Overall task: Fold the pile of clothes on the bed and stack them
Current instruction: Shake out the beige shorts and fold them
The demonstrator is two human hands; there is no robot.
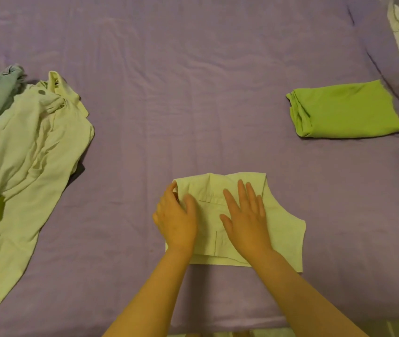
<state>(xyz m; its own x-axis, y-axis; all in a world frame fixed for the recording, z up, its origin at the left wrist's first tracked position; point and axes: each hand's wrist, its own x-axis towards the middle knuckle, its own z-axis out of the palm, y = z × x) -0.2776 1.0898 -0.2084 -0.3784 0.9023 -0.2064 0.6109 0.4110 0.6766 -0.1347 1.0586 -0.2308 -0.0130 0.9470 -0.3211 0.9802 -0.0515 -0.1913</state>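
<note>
pale shirt [283,229] under both hands

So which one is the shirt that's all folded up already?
Look at the purple bed and go to its right side. The folded shirt lies there alone, a neat rectangle. It is bright green, while the shirt under the hands and the rumpled pile on the left are pale yellow-green.

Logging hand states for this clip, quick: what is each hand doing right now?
Left hand: fingers curled round the left edge of the pale yellow garment, gripping it.
Right hand: open, fingers straight, pressing flat on the same garment.
</note>
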